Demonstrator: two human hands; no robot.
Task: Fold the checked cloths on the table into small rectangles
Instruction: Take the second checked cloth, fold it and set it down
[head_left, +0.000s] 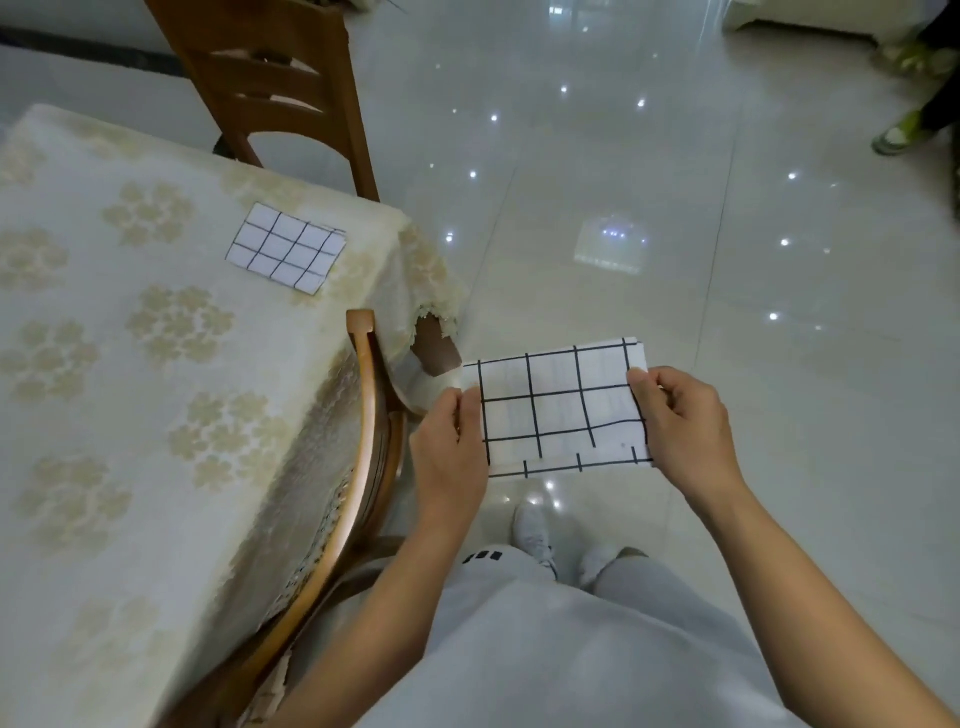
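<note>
Stretching across the whole right side and top, the glossy tiled floor (649, 182) reflects small points of light. At nine o'clock the worktop (130, 364) fills the left side under a pale tablecloth (67, 270) with a beige flower pattern, its corner hanging down near the middle. One wooden chair (291, 93) stands at eleven o'clock beyond the worktop's far edge, and a second chair (363, 441) with a curved back is pushed against the near edge at about seven o'clock. At six o'clock grey trousers (571, 649) and white shoes (535, 535) show below.

Just right of centre, a partly folded checked cloth (561, 410) is held in the air over the floor, off the worktop, stretched flat between both hands. The left hand (452, 447) pinches its left edge between thumb and fingers; the right hand (685, 426) pinches its right edge the same way, thumb on top.

At ten o'clock, a small folded cloth (287, 248) lies flat on the tablecloth near the worktop's far corner, well apart from the held one.
</note>
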